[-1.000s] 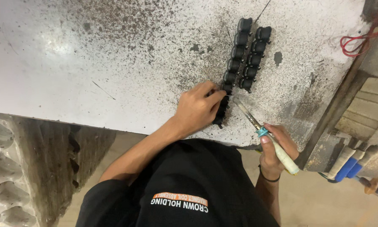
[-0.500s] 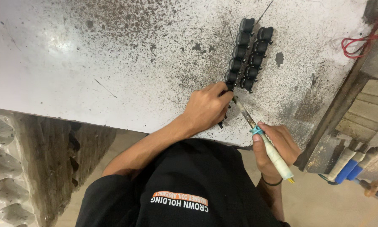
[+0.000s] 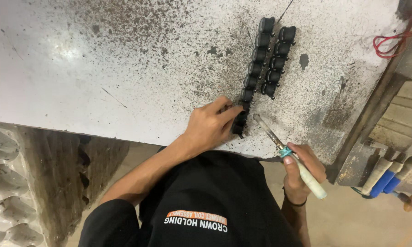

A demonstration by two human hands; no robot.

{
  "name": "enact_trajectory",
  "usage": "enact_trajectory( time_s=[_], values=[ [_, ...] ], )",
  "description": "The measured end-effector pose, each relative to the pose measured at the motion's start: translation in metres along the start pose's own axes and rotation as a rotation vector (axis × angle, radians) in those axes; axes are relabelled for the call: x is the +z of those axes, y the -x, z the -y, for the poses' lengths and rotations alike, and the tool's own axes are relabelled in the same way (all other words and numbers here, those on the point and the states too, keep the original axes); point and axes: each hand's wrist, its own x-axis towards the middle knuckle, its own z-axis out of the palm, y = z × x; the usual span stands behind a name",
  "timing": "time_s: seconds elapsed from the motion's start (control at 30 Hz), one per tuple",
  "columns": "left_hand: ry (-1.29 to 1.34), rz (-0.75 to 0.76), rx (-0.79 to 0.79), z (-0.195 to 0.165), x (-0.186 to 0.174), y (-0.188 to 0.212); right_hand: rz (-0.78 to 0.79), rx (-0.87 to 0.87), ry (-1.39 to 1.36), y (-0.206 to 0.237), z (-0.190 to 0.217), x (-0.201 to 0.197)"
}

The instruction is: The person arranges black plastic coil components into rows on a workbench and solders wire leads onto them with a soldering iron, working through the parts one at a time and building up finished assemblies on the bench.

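Two rows of small black cylindrical parts (image 3: 261, 59) lie on a stained white worktable (image 3: 123, 68). My left hand (image 3: 210, 126) rests on the near end of the longer row, fingers pinching the nearest black part (image 3: 239, 122). My right hand (image 3: 302, 171) grips a soldering iron (image 3: 288, 153) with a pale handle and a teal collar. Its metal tip points up and to the left, close beside the part that my left hand holds.
Red wires (image 3: 391, 39) loop at the table's far right edge. Blue and white tool handles (image 3: 384, 178) hang in a rack at the right. A grey moulded tray (image 3: 4, 183) sits at the lower left. Bare floor lies below the table edge.
My left hand has shifted slightly along the near end of the row. My right hand has turned the soldering iron, so its tip now lies closer to the held part.
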Motion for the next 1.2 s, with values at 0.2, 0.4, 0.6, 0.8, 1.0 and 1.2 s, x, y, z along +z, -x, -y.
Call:
enact_trajectory(
  time_s=[0.2,0.4,0.6,0.8,1.0,1.2],
  values=[
    [-0.012,0.024,0.029,0.005,0.014,0.007,0.027,-0.071,-0.006,0.008,-0.007,0.0],
    [-0.036,0.064,0.078,0.008,0.021,0.005,0.049,-0.07,0.012,0.0,0.003,0.007],
    [-0.053,0.094,0.09,0.006,0.025,0.004,0.076,-0.138,0.118,-0.011,0.018,0.01],
    [-0.04,0.113,0.077,0.005,0.029,0.003,0.129,-0.138,0.188,-0.019,0.032,0.012],
    [0.032,0.015,0.03,-0.005,0.018,0.002,0.136,-0.059,0.142,-0.009,0.03,-0.002],
    [0.086,0.006,0.011,-0.004,-0.003,0.02,-0.012,0.008,-0.011,0.018,0.004,-0.003]
  ],
)
